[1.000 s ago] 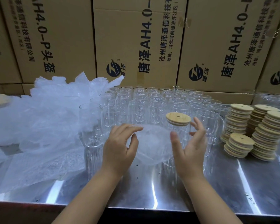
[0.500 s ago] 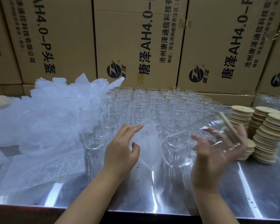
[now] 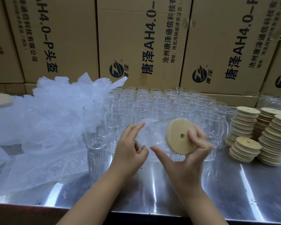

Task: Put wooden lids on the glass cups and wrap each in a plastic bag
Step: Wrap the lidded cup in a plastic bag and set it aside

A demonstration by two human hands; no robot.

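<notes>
Head view: right hand (image 3: 186, 161) is clamped round a lidded glass cup (image 3: 160, 135), thumb low on the left and fingers curled over the right rim. The cup is lifted off the table and tipped, so its wooden lid (image 3: 177, 137) faces the camera, with a small hole showing near the fingertips. The cup body is mostly hidden behind the lid and blurred.

Left hand (image 3: 130, 151) is just beside it on the left, apart from the right hand. It pinches a thin clear plastic bag (image 3: 148, 135), index finger stretched up along the film. The bag hangs between the hands and meets the cup at the lid's left edge; can't tell whether the cup is inside it.

Behind the hands is a dense block of empty cups (image 3: 161, 104), standing upright in rows. A taller ribbed glass (image 3: 96, 146) stands at the block's front left.

To the right are lid stacks (image 3: 245, 120), several columns close together, some leaning. To the left is a loose bag pile (image 3: 52, 114), crumpled and spreading to the front edge. A lone lid (image 3: 0, 99) lies at the far left.

Everything sits on a shiny metal table (image 3: 169, 200). Printed cartons (image 3: 136, 46) form a wall along the back.
</notes>
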